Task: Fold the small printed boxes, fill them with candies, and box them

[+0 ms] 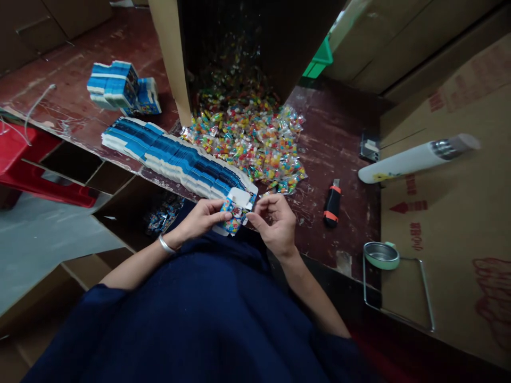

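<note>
The left hand (203,217) pinches a small printed carton (236,210) at the counter's (315,207) near edge, seemingly to steady its open flaps. The right hand's (278,222) fingers curl narrowly beside it; whether they grip a flap, I cannot tell. A long row of flattened cartons (175,159) lies just beyond, within easy reach, partly between the hands and the candy packets (263,143). Rightward, the utility knife (332,205) sits apart, out of the way.

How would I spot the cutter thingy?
On the dark red table, look between the heap of candy packets and the white bottle. The cutter lies there. Unlike them, it's black with bright orange ends.
</note>
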Demonstrator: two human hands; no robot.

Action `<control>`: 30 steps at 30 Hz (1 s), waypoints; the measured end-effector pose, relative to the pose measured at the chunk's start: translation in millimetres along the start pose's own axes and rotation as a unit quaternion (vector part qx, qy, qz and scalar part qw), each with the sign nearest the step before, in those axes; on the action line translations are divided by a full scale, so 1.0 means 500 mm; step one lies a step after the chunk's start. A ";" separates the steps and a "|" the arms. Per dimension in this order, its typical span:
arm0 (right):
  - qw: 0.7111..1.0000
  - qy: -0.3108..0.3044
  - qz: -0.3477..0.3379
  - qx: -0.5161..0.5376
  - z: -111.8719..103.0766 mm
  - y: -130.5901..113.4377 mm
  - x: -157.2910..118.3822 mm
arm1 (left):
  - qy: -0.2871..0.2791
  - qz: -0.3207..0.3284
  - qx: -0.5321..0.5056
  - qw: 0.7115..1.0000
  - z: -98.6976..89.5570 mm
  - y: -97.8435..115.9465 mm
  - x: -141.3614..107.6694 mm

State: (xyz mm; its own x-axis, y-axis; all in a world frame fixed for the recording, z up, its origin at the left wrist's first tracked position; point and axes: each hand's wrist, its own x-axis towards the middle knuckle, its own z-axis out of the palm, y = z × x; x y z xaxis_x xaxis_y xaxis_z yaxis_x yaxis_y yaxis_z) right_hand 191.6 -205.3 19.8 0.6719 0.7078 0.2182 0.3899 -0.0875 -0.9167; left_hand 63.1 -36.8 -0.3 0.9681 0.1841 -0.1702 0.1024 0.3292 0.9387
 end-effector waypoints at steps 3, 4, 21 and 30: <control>0.999 0.027 0.026 0.016 0.032 0.016 -0.016 | 0.096 0.039 -0.018 0.995 0.011 -0.018 0.009; 0.999 0.029 0.038 0.025 0.045 0.021 -0.021 | 0.114 0.049 -0.019 0.992 0.016 -0.023 0.010; 0.985 0.109 -0.127 -0.035 0.077 0.059 -0.002 | 0.047 0.069 0.043 0.996 0.013 -0.016 -0.011; 0.994 0.034 -0.008 0.103 0.079 0.038 0.027 | 0.124 0.099 0.016 0.987 0.011 -0.025 -0.003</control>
State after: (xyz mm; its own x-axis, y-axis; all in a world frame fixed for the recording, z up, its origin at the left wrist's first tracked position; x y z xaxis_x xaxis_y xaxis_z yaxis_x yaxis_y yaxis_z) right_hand 183.3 -169.9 -7.9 0.7107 0.6580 0.2487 0.2683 0.0733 -0.9606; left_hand 61.8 -46.4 -9.9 0.8848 0.4636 -0.0475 -0.0710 0.2349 0.9694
